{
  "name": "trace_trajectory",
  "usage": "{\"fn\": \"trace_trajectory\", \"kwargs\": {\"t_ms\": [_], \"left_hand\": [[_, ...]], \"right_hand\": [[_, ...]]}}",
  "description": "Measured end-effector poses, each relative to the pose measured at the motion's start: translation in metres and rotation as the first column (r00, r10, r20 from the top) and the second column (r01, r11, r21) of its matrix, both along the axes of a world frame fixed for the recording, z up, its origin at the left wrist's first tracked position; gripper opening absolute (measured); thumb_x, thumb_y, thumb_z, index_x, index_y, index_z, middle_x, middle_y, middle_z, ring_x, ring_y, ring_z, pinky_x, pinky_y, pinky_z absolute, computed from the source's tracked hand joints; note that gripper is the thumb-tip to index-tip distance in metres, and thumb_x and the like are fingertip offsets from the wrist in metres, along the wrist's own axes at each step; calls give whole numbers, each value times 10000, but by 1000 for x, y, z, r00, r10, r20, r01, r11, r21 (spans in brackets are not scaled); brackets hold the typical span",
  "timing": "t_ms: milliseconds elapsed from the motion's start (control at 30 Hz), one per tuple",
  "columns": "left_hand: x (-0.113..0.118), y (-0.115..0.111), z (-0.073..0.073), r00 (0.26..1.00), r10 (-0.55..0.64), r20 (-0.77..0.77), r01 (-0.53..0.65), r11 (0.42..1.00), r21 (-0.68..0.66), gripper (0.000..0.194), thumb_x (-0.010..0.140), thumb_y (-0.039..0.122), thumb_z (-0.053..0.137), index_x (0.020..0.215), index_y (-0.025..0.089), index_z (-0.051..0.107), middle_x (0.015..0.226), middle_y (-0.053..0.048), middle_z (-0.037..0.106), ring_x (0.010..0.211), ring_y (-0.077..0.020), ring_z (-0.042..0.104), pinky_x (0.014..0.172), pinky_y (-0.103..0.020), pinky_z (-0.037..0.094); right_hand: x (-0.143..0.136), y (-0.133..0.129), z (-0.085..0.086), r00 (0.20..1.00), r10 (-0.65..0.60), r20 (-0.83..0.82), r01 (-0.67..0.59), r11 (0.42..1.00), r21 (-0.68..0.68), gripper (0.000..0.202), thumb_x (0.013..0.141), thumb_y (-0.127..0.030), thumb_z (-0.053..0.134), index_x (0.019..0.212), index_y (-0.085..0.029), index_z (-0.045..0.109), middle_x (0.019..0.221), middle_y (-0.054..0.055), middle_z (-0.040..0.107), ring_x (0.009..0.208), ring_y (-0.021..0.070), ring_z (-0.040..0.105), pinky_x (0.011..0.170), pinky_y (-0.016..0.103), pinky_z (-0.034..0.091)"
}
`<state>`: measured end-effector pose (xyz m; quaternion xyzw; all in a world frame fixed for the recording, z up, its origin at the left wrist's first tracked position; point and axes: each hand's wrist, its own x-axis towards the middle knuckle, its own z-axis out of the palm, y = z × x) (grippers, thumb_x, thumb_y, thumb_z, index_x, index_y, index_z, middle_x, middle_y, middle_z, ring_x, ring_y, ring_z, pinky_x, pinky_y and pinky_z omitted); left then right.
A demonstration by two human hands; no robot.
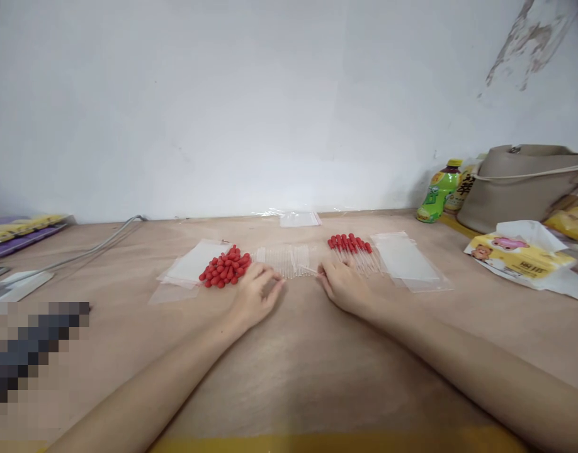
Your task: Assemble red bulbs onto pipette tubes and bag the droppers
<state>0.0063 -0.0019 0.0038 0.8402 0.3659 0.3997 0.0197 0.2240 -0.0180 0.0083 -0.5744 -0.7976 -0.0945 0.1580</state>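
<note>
A pile of small red tips [225,267] lies on the table beside my left hand [258,292]. That hand is bent at the edge of the pile, thumb apart from the fingers, and its fingertips are partly hidden. Between the hands is a row of thin clear tubes [286,259]. My right hand [343,283] pinches one clear tube [308,270] at its right end; the tube points left. Just beyond that hand, several clear tubes with red tips [350,243] lie side by side.
Clear plastic bags lie left [201,261], right [405,258] and by the wall [299,219]. A green bottle [439,192], a beige bag [520,189] and a yellow tissue pack [518,255] stand or lie at right. A cable [100,242] crosses the left.
</note>
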Motion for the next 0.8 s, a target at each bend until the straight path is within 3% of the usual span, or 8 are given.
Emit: {"fn": "trace_trajectory", "kwargs": {"t_ms": [133,233,300,500,800], "left_hand": [[-27,28,24,944,327,45,-328,944,34,169,778,281,493,682,169,574,778,-52,537,832,-200,511,788,-316,408],[-54,62,42,869,491,-64,-495,865,-82,240,771,219,441,968,174,570,923,-60,585,854,-203,536,785,-311,416],[-67,86,49,791,548,-271,-601,779,-181,323,743,216,462,1054,183,543,976,-59,606,899,-213,545,791,-298,411],[-74,135,50,704,538,-463,-700,635,-326,160,576,320,627,657,182,631,698,-69,662,715,-249,606,615,-278,436],[-68,148,44,710,541,-451,-701,601,-383,118,531,270,644,568,185,572,533,-38,606,587,-225,591,532,-265,419]], "right_hand": [[4,-13,-9,986,74,-147,-71,997,25,218,872,-251,379,964,-182,564,911,59,632,847,171,551,778,289,315],[4,-12,-14,974,118,-191,-112,993,46,245,875,-237,378,1007,-192,579,959,49,630,868,165,544,797,296,312],[4,-9,-18,966,178,-186,-170,984,57,258,882,-234,364,983,-197,598,930,43,633,868,162,539,807,306,300],[6,-7,-22,958,225,-180,-216,974,69,265,886,-234,367,945,-205,624,840,34,625,817,146,532,780,304,294],[5,-8,-20,958,223,-182,-212,974,76,260,883,-248,383,911,-203,638,792,34,613,774,136,531,759,295,296]]}}
